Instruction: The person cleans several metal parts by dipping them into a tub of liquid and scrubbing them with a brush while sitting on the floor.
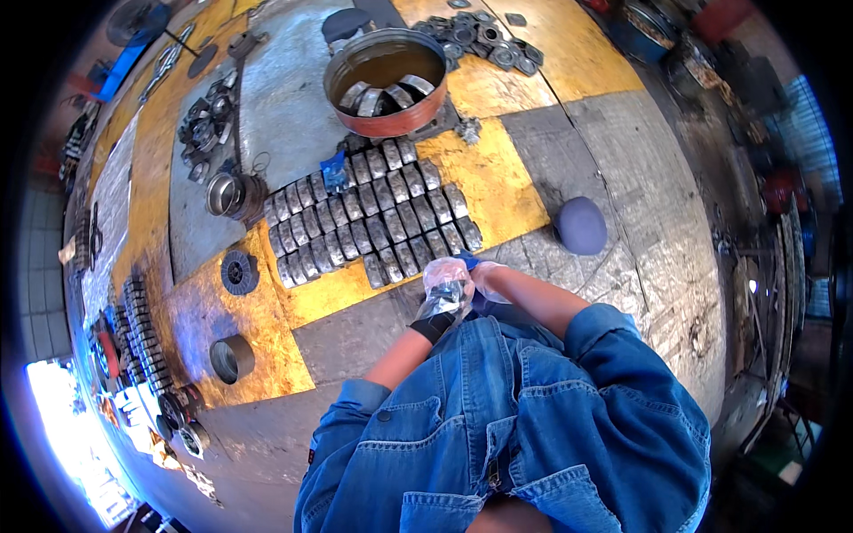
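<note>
Close in front of my body, my two hands are together in clear plastic gloves. My left hand [446,282] is closed, its fingers curled around something mostly hidden by the glove. Just right of it, my right hand [487,279] is closed on a blue rag [466,259], a bit of which shows at the fingertips. Beyond my hands stand several rows of grey metal blocks [375,215], packed side by side on the floor. A second blue cloth [335,172] lies on the far left part of those rows.
Behind the rows is a round reddish tub [387,124] with several curved metal pieces inside. Dark metal parts [484,40] are heaped beyond it. A purple-grey round cushion [580,226] lies to the right. At left are a metal ring [233,359], a black disc [240,272] and metal cans [233,195].
</note>
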Demonstrator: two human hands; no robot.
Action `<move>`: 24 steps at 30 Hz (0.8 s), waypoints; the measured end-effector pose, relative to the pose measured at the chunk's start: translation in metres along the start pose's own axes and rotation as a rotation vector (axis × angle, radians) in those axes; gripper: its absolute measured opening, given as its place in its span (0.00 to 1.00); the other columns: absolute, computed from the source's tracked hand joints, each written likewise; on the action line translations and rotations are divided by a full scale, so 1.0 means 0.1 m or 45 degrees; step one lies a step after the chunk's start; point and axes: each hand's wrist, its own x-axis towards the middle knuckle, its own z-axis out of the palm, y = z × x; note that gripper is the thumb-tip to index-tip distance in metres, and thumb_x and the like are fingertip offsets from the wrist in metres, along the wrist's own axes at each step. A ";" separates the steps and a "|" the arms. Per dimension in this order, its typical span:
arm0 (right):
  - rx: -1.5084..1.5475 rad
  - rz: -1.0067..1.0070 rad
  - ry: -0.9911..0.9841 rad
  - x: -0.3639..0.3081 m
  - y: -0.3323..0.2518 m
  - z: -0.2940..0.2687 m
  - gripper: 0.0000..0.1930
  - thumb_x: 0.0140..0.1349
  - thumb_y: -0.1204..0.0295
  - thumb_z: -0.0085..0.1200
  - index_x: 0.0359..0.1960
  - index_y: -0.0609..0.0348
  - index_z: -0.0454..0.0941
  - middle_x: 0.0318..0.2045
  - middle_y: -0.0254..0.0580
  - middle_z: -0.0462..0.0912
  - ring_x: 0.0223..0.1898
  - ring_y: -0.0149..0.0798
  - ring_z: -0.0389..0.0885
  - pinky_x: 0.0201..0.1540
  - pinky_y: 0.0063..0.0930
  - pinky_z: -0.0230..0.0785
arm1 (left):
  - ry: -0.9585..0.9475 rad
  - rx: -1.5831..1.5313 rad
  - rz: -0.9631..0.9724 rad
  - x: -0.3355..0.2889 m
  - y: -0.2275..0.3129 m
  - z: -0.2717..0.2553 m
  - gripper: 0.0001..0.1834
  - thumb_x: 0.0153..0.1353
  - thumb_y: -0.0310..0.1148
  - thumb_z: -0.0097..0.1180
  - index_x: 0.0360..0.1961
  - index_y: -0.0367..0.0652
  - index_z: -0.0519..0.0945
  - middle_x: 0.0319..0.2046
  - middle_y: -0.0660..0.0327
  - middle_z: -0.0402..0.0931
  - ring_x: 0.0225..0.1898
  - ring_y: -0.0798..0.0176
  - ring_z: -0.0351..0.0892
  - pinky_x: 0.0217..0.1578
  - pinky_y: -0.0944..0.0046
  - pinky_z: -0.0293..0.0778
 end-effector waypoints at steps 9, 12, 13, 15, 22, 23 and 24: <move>0.742 0.020 -0.022 -0.53 -0.85 -0.13 0.18 0.59 0.70 0.64 0.53 0.52 0.81 0.48 0.43 0.86 0.50 0.38 0.83 0.56 0.38 0.74 | -0.250 -0.837 -0.015 0.22 0.25 0.17 0.09 0.57 0.34 0.58 0.23 0.46 0.73 0.23 0.62 0.67 0.28 0.58 0.70 0.32 0.56 0.68; 0.901 -0.066 0.006 -0.67 -0.89 -0.57 0.21 0.60 0.70 0.64 0.56 0.52 0.79 0.48 0.42 0.86 0.49 0.38 0.83 0.55 0.38 0.75 | -0.336 -0.931 0.054 0.46 0.29 0.52 0.05 0.61 0.29 0.58 0.29 0.46 0.74 0.29 0.63 0.70 0.33 0.63 0.71 0.38 0.61 0.71; 0.958 -0.090 0.023 -0.74 -0.85 -0.75 0.22 0.60 0.70 0.64 0.58 0.53 0.78 0.48 0.42 0.86 0.49 0.38 0.83 0.55 0.38 0.75 | -0.397 -1.135 -0.084 0.52 0.40 0.60 0.03 0.63 0.30 0.57 0.34 0.45 0.76 0.33 0.62 0.72 0.37 0.62 0.72 0.41 0.62 0.72; 1.074 -0.148 0.086 -0.86 -0.80 -1.19 0.24 0.61 0.70 0.63 0.60 0.53 0.77 0.48 0.42 0.86 0.49 0.38 0.83 0.54 0.38 0.75 | -0.531 -1.216 -0.242 0.79 0.59 0.78 0.08 0.67 0.34 0.57 0.44 0.45 0.78 0.41 0.59 0.76 0.45 0.59 0.75 0.48 0.61 0.73; 1.484 0.064 0.745 -1.04 -0.53 -2.40 0.32 0.64 0.68 0.61 0.71 0.54 0.67 0.50 0.37 0.85 0.45 0.36 0.81 0.50 0.31 0.75 | -0.404 -0.003 0.224 2.11 1.17 1.48 0.11 0.51 0.39 0.64 0.29 0.45 0.78 0.27 0.57 0.77 0.28 0.54 0.80 0.29 0.57 0.74; 1.513 0.140 0.864 -1.01 -0.42 -2.48 0.34 0.65 0.68 0.60 0.73 0.55 0.65 0.50 0.35 0.85 0.44 0.35 0.80 0.49 0.28 0.75 | -0.427 -0.319 0.064 2.13 1.07 1.66 0.11 0.47 0.39 0.65 0.26 0.46 0.77 0.25 0.57 0.77 0.26 0.52 0.78 0.28 0.56 0.72; 1.173 0.193 0.850 -0.99 -0.16 -2.70 0.33 0.67 0.66 0.59 0.73 0.56 0.65 0.51 0.36 0.84 0.43 0.35 0.80 0.48 0.28 0.75 | -0.538 -0.517 -0.091 2.28 1.09 1.79 0.14 0.47 0.40 0.63 0.30 0.46 0.76 0.29 0.56 0.76 0.33 0.49 0.77 0.35 0.54 0.72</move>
